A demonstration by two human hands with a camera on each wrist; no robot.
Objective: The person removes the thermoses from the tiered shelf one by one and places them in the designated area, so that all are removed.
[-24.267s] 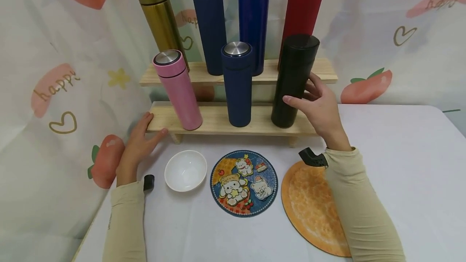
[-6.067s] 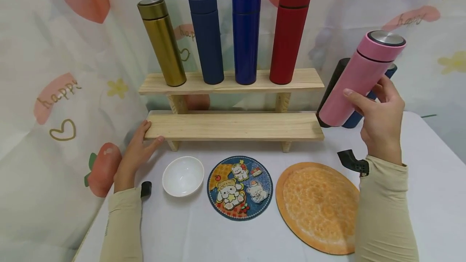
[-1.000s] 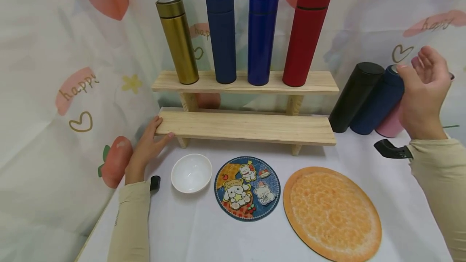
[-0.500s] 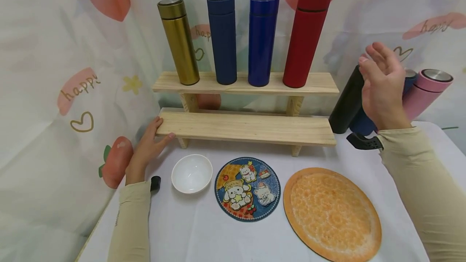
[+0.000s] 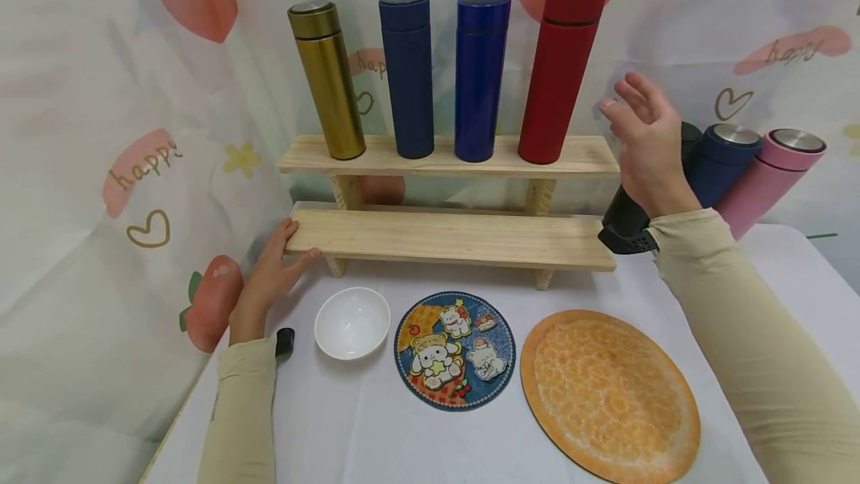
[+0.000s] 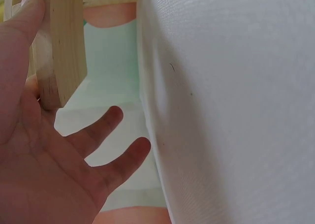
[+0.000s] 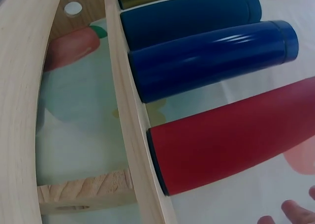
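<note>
Left hand (image 5: 269, 275) has the wooden shelf (image 5: 446, 236) pinched at its left end, right hand (image 5: 645, 140) is empty, fingers loose, by its right end. Red bottle (image 5: 563, 77) stands up top on the shelf, pink bottle (image 5: 773, 178) off to its right.

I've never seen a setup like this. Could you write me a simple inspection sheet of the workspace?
Surface: table with a white covering.
Job's things: gold flask, matte blue flask, glossy blue flask and red flask on the upper shelf; black flask, navy flask and pink flask right of the lower shelf.
Clutter: white bowl, patterned mat, orange mat.
Left hand: grips the lower shelf's left end.
Right hand: raised near the red flask, holding nothing.
Cables: nothing seen.
Surroundings: pale backdrop with fruit prints.
</note>
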